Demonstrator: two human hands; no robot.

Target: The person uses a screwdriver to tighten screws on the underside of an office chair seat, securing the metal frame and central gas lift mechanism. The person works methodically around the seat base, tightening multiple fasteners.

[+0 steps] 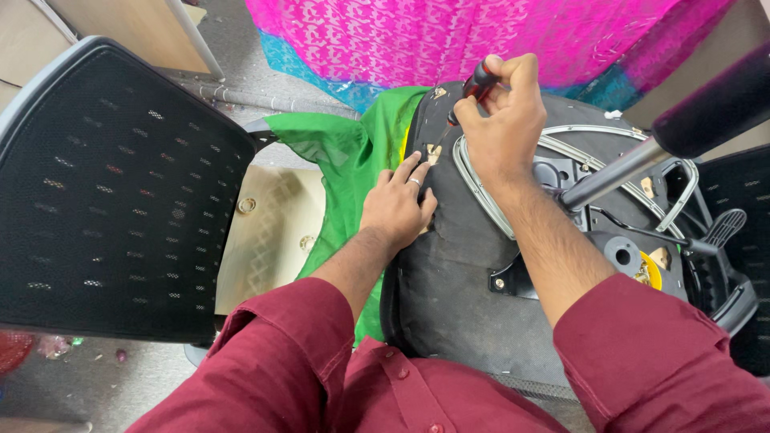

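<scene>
An upturned office chair seat (pixel 457 281) with a black underside lies in front of me. My right hand (pixel 501 120) grips a screwdriver with a red and black handle (pixel 479 82), its tip pointing down at the seat's far left edge near a small metal bracket (pixel 433 152). My left hand (pixel 397 204), with a ring on one finger, rests flat on the seat's left edge beside the bracket, fingers spread. A grey metal frame (pixel 513 216) and the chair's mechanism plate (pixel 609 240) are mounted on the underside.
A black mesh chair back (pixel 112 192) stands at the left over a beige wooden seat board (pixel 269 232). Green cloth (pixel 337 160) drapes between the seats. Pink and blue fabric (pixel 449 32) lies beyond. A grey tube with a black cylinder (pixel 642 152) juts out at the right.
</scene>
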